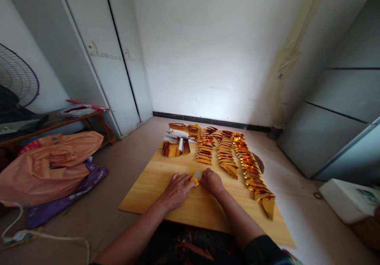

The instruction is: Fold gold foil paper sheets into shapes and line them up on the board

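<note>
On the wooden board [160,174] in front of me lies a small sheet of gold foil paper [195,181], with a pale grey patch showing on top. My left hand [177,191] holds its left side, thumb and fingers close together over the edge. At the right side, the curled fingers of my right hand [212,181] pinch the paper; their tips are partly hidden. Folded gold foil pieces stand in overlapping rows beyond and to the right: a short row [204,154], a middle row [226,154] and a long right row [249,170].
Curved gold foil sheets [170,149] and white paper rolls [177,133] lie at the board's far left. An orange bag [53,166] and a purple bag [65,201] sit left, near a fan [18,75]. A white box [347,199] stands right.
</note>
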The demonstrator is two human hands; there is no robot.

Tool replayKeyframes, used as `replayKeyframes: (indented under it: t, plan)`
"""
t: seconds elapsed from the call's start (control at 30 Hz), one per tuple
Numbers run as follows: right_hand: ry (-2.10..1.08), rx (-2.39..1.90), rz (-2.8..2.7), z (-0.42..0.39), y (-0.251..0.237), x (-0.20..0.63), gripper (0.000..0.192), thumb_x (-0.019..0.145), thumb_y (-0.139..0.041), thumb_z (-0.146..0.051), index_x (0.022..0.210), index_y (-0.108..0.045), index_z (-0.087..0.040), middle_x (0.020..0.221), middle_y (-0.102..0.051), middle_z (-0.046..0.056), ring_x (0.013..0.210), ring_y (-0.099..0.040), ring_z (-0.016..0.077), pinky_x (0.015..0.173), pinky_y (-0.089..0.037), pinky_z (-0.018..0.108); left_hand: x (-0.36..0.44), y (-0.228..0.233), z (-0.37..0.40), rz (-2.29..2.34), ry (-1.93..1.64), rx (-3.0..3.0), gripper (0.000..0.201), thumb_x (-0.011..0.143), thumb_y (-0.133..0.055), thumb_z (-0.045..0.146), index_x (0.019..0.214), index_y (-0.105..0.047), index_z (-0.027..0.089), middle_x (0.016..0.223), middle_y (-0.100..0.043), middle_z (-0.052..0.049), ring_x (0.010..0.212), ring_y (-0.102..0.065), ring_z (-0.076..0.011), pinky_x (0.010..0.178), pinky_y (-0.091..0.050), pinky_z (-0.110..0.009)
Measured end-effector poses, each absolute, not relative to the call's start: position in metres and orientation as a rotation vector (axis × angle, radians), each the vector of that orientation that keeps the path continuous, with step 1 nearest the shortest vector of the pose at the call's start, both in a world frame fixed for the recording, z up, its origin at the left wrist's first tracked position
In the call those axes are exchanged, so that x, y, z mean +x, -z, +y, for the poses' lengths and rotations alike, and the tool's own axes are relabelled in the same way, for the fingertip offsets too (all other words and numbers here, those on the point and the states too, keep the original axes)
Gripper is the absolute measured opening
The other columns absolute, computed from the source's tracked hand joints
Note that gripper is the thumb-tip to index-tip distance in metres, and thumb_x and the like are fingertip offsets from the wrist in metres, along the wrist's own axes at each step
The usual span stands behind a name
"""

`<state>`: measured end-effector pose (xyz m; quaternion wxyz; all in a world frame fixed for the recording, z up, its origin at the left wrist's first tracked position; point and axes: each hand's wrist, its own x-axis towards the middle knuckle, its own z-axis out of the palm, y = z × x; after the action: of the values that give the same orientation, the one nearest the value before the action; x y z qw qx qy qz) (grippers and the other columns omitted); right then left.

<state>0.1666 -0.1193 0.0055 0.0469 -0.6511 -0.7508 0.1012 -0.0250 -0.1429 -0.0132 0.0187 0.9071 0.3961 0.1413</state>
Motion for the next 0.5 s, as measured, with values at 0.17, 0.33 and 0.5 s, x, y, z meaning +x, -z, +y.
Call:
replayKeyframes:
  t: [0.17,0.33,0.5]
  plan:
    - [-0.315,-1.98,-2.263,-0.12,-0.002,0.168,0.019,0.085,-0.047,-0.02,0.089,-0.065,-0.017,0.095,-0.063,0.008,0.082,-0.061,0.016,0.065,-0.038,0.023,-0.024,0.019,-0.143,1.262,-0.443,2.788,0.037,0.089,-0.044,0.018,0.118,-0.058,0.036,0.131,-0.053,-0.006,0.123,-0.045,-0.024,0.103,-0.029,-0.05]
    - [-0.431,-1.875,-2.158,-0.117,0.006,0.174,0.012,0.078,-0.053,-0.016,0.083,-0.064,-0.017,0.089,-0.062,0.004,0.076,-0.057,0.0124,0.065,-0.037,0.02,-0.022,0.017,-0.145,1.324,-0.408,2.745,0.035,0.087,-0.049,0.021,0.115,-0.06,0.038,0.133,-0.052,-0.005,0.122,-0.046,-0.0254,0.102,-0.03,-0.052]
    - [-0.572,-1.747,-2.092,-0.111,0.012,0.186,0.017,0.073,-0.054,-0.006,0.079,-0.066,-0.017,0.088,-0.063,0.003,0.08,-0.056,0.012,0.071,-0.039,0.019,-0.02,0.016,-0.147,1.344,-0.432,2.72,0.036,0.085,-0.049,0.02,0.114,-0.062,0.038,0.136,-0.05,-0.004,0.125,-0.043,-0.0243,0.102,-0.032,-0.047]
